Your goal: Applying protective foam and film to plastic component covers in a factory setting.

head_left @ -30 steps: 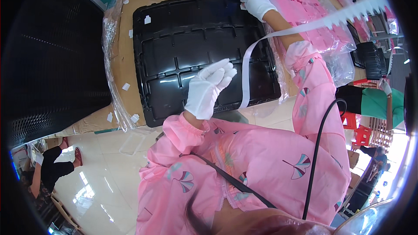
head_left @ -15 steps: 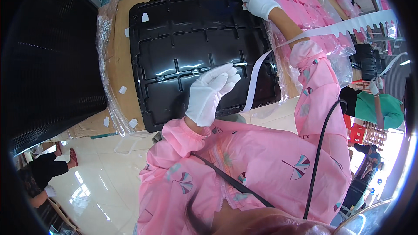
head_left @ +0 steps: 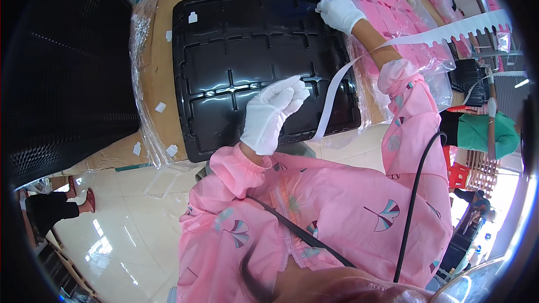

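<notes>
A black plastic tray with moulded ribs lies on the brown table covering, with a small white label near its far left corner. Over its near half hovers my left hand in a white glove, fingers together and slightly curled, with nothing seen in it. At the far right corner my right hand, also gloved, has its fingers closed against the tray's edge; whatever they pinch is hidden. A long white paper strip with a notched edge crosses my right forearm and hangs past the tray's right side.
Left of the tray stands a tall black mesh-like panel. Pink pieces in clear plastic lie to the right. Loose white labels dot the table. A person in green works at far right; another person's legs show at lower left.
The view has shifted slightly. My left fingers have curled a little more, while my right hand stays at the tray's far right corner. The person in green has moved an arm.
</notes>
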`<action>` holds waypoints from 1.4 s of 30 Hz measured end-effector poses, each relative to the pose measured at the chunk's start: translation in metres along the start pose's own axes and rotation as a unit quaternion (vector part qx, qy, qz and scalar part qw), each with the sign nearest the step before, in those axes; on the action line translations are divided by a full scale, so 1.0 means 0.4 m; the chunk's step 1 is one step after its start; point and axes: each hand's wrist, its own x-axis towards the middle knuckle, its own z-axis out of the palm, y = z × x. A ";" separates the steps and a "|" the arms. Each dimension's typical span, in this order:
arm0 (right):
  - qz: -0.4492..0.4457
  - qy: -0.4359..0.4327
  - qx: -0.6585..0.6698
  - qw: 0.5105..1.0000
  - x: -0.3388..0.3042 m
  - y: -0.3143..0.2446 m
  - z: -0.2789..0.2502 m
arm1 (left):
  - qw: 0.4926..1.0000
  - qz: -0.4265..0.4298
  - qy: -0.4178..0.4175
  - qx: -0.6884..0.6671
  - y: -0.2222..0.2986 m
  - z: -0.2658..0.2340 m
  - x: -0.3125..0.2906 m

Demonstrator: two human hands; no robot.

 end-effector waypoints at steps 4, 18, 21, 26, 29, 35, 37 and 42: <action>0.000 -0.044 -0.050 0.998 -0.023 -0.025 -0.028 | 1.000 0.004 -0.001 0.004 0.001 -0.002 -0.002; 0.020 -0.063 -0.021 0.998 0.008 -0.011 -0.041 | 1.000 0.011 -0.007 0.018 -0.001 -0.001 -0.004; -0.013 -0.023 -0.004 1.000 -0.027 0.003 -0.013 | 1.000 0.006 -0.010 0.010 -0.001 -0.005 -0.003; -0.016 -0.078 -0.076 0.994 -0.024 -0.011 -0.015 | 1.000 0.003 -0.011 0.018 -0.003 -0.002 -0.001; -0.052 -0.113 -0.045 0.991 -0.064 -0.024 -0.053 | 1.000 0.004 -0.003 0.029 -0.006 -0.004 -0.012; 0.055 0.037 0.047 0.997 -0.091 -0.014 -0.075 | 1.000 0.002 -0.017 0.018 -0.005 -0.001 -0.004; 0.054 0.053 0.021 0.997 -0.085 -0.011 -0.049 | 0.999 0.002 -0.019 0.026 -0.006 -0.002 -0.004; 0.057 -0.007 0.024 0.998 -0.038 0.005 -0.040 | 0.999 0.009 -0.021 0.024 -0.006 -0.002 -0.006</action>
